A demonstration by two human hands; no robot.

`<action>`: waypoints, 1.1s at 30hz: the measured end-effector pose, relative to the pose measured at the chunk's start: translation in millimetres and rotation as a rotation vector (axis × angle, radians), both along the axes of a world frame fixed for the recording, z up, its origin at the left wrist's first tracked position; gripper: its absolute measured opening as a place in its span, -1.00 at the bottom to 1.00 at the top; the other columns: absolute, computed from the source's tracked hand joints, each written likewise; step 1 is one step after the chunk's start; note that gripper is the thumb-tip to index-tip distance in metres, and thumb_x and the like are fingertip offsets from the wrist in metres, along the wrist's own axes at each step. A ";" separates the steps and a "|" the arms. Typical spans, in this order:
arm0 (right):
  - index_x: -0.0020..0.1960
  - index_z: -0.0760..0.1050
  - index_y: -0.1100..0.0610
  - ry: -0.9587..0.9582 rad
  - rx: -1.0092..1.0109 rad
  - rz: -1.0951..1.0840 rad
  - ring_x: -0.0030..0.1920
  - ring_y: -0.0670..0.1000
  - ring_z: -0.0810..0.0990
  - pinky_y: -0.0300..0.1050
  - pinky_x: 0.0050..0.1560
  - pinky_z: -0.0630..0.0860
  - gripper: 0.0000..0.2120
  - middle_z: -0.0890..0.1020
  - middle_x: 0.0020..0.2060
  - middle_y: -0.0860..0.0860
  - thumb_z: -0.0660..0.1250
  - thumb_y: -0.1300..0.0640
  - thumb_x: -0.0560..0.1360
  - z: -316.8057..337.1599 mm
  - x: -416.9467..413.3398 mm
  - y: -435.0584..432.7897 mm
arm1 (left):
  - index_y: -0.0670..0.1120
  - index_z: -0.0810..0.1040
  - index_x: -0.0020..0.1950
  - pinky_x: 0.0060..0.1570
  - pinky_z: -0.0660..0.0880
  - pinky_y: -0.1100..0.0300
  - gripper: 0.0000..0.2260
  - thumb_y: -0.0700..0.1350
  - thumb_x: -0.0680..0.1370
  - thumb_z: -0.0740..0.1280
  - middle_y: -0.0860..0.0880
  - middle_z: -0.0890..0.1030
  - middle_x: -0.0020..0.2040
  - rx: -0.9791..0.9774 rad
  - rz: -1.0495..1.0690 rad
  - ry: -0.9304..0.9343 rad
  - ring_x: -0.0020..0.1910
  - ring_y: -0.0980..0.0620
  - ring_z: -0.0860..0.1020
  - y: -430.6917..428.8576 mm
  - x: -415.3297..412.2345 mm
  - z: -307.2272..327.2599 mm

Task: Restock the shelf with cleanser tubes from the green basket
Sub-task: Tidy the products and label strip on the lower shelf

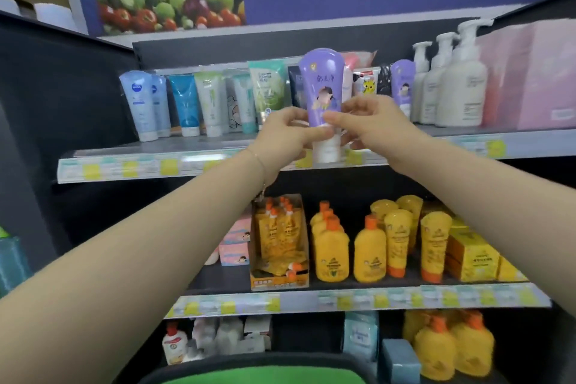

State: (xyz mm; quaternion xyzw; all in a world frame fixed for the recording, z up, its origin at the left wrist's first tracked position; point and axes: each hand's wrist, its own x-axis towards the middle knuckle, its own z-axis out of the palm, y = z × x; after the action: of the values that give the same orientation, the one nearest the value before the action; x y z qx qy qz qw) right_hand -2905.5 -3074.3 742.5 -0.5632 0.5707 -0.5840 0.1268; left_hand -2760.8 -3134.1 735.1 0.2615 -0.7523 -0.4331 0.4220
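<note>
I see left hand (285, 134) pinching purple cleanser tube (322, 87) low down | right hand (374, 125) pinching its other side | tube upright, white cap down, between both hands | green basket (258, 376) well below my wrists

bright, even; soft blur, fisheye edges

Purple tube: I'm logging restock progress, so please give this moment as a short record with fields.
item: purple tube, upright, white cap down
left hand: grips its lower part
right hand: pinches its lower part
position: in front of upper shelf, not yet set down
matching stock: second purple tube standing on that shelf
basket: green basket at bottom edge
</note>
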 end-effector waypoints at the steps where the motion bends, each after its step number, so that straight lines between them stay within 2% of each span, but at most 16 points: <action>1: 0.16 0.52 0.17 0.002 -0.001 -0.003 -0.28 -0.02 0.59 -0.23 -0.32 0.49 -0.63 0.64 -0.07 0.08 0.45 -0.01 0.45 4.7 -10.8 1.7 | -0.12 0.55 0.13 -0.05 0.52 0.19 -0.72 -0.14 0.45 0.47 -0.03 0.62 -0.06 -0.016 0.012 0.004 -0.07 0.03 0.58 2.0 -11.3 4.9; 4: 0.16 0.52 0.16 -0.009 -0.010 -0.002 -0.27 0.01 0.60 -0.23 -0.34 0.47 -0.62 0.65 -0.09 0.08 0.46 -0.01 0.44 18.1 -42.6 7.3 | -0.09 0.55 0.08 -0.27 0.47 0.35 -0.75 -0.13 0.44 0.48 -0.01 0.59 -0.13 -0.057 0.034 0.015 -0.18 0.09 0.54 7.7 -44.2 19.1; 7: -0.02 0.54 0.10 -0.032 0.000 0.024 -0.29 0.02 0.56 -0.30 -0.42 0.46 -0.82 0.63 -0.16 0.07 0.45 0.05 0.45 31.8 -70.8 12.3 | -0.12 0.56 0.11 -0.20 0.47 0.25 -0.71 -0.11 0.43 0.49 -0.04 0.60 -0.10 -0.068 0.053 0.025 -0.16 0.03 0.54 8.5 -76.5 28.9; 9: -0.09 0.53 0.07 -0.033 0.015 0.024 -0.32 -0.01 0.55 -0.30 -0.39 0.48 -0.87 0.62 -0.20 0.03 0.45 0.08 0.45 39.3 -88.8 13.2 | -0.13 0.56 0.08 -0.20 0.49 0.25 -0.73 -0.12 0.43 0.49 -0.02 0.61 -0.16 -0.071 0.063 0.028 -0.21 0.04 0.56 7.7 -98.1 33.6; 11: -0.03 0.53 0.11 -0.053 0.022 0.015 -0.37 -0.04 0.55 -0.30 -0.39 0.49 -0.85 0.60 -0.22 0.02 0.45 0.11 0.46 46.3 -105.8 11.6 | -0.13 0.56 0.04 -0.35 0.48 0.35 -0.76 -0.14 0.43 0.50 0.01 0.59 -0.21 -0.069 0.069 0.042 -0.29 0.10 0.56 4.6 -120.5 38.1; 12: 0.01 0.52 0.14 -0.078 0.023 0.004 -0.37 -0.04 0.55 -0.29 -0.41 0.49 -0.82 0.60 -0.21 0.04 0.44 0.13 0.46 49.4 -114.0 10.1 | -0.13 0.57 0.03 -0.36 0.49 0.34 -0.77 -0.15 0.42 0.50 0.02 0.59 -0.21 -0.070 0.082 0.048 -0.30 0.11 0.55 2.2 -131.8 40.3; 14: 0.09 0.45 0.18 -0.134 0.034 -0.031 -0.37 -0.01 0.56 -0.26 -0.45 0.48 -0.79 0.58 -0.22 0.07 0.40 0.17 0.50 54.7 -130.2 6.5 | -0.15 0.59 0.03 -0.25 0.52 0.25 -0.75 -0.12 0.41 0.52 0.01 0.60 -0.19 -0.088 0.119 0.034 -0.28 0.10 0.53 -5.7 -154.7 44.5; 16: 0.13 0.43 0.20 -0.179 0.048 -0.037 -0.36 0.00 0.55 -0.29 -0.51 0.46 -0.81 0.56 -0.24 0.08 0.32 0.24 0.53 57.7 -145.0 1.8 | -0.16 0.62 0.05 -0.26 0.47 0.23 -0.72 -0.10 0.40 0.52 -0.02 0.62 -0.17 -0.116 0.145 -0.003 -0.31 0.09 0.51 -14.2 -176.3 48.2; 18: 0.14 0.44 0.20 -0.196 0.058 -0.044 -0.34 0.01 0.53 -0.31 -0.51 0.47 -0.80 0.55 -0.20 0.11 0.27 0.30 0.53 58.5 -159.5 -5.4 | -0.15 0.64 0.00 -0.16 0.53 0.16 -0.77 -0.10 0.40 0.52 -0.05 0.64 -0.15 -0.141 0.160 -0.042 -0.25 0.03 0.55 -22.3 -195.4 51.3; 21: 0.18 0.45 0.23 -0.166 0.077 -0.096 -0.18 0.07 0.54 -0.17 -0.25 0.52 -0.74 0.54 -0.04 0.16 0.24 0.33 0.50 57.7 -181.4 -20.0 | -0.19 0.64 -0.01 0.02 0.57 0.09 -0.76 -0.12 0.40 0.52 -0.11 0.67 -0.07 -0.162 0.178 -0.079 -0.10 -0.08 0.63 -34.6 -219.3 54.0; 24: 0.33 0.38 0.28 -0.228 0.111 -0.126 -0.01 0.08 0.50 -0.10 -0.09 0.55 -0.60 0.51 0.14 0.20 0.20 0.32 0.50 56.5 -196.5 -33.0 | -0.21 0.62 0.05 0.01 0.56 0.10 -0.73 -0.15 0.40 0.52 -0.13 0.67 -0.01 -0.163 0.180 -0.112 -0.05 -0.10 0.64 -48.7 -238.2 55.2; 25: 0.30 0.40 0.26 -0.256 0.129 -0.130 -0.03 0.06 0.49 -0.10 -0.07 0.55 -0.63 0.52 0.11 0.20 0.17 0.33 0.50 55.5 -198.8 -37.1 | -0.21 0.62 0.04 0.05 0.56 0.07 -0.74 -0.17 0.40 0.52 -0.13 0.67 -0.01 -0.161 0.177 -0.118 -0.03 -0.10 0.64 -52.5 -243.5 55.5; 27: 0.15 0.46 0.18 -0.293 0.170 -0.156 -0.15 0.03 0.42 -0.16 -0.18 0.46 -0.70 0.49 -0.05 0.15 0.11 0.35 0.49 53.7 -198.1 -43.3 | -0.21 0.60 0.03 0.09 0.55 0.02 -0.73 -0.16 0.39 0.52 -0.14 0.66 0.00 -0.164 0.185 -0.156 0.00 -0.11 0.63 -59.3 -252.5 56.0; 29: 0.14 0.49 0.16 -0.292 0.203 -0.176 -0.18 0.02 0.41 -0.19 -0.22 0.38 -0.67 0.50 -0.07 0.12 0.08 0.33 0.47 51.0 -199.6 -50.2 | -0.18 0.58 -0.04 0.04 0.54 0.12 -0.77 -0.12 0.41 0.51 -0.11 0.63 -0.06 -0.186 0.201 -0.223 -0.06 -0.07 0.60 -62.8 -259.8 56.2; 31: 0.17 0.50 0.12 -0.320 0.213 -0.177 -0.16 0.03 0.49 -0.22 -0.24 0.43 -0.66 0.57 -0.02 0.09 0.08 0.30 0.49 48.7 -202.2 -54.7 | -0.12 0.50 -0.19 -0.14 0.46 0.21 -0.80 -0.10 0.43 0.50 -0.07 0.56 -0.18 -0.199 0.213 -0.270 -0.16 -0.02 0.50 -64.1 -266.2 55.1; 33: 0.12 0.49 0.08 -0.377 0.207 -0.169 -0.11 0.04 0.55 -0.20 -0.27 0.49 -0.72 0.60 0.02 0.08 0.08 0.27 0.54 45.9 -203.3 -58.4 | -0.10 0.42 -0.27 -0.24 0.38 0.23 -0.74 -0.07 0.43 0.49 -0.05 0.50 -0.24 -0.207 0.229 -0.302 -0.21 -0.01 0.43 -67.0 -272.9 52.3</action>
State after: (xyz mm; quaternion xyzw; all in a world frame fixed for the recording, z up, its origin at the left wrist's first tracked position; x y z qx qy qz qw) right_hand -3108.8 -3132.8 788.4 -0.3785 0.6388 -0.6258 0.2389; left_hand -3033.6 -3201.1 787.5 0.3627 -0.8127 -0.2586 0.3756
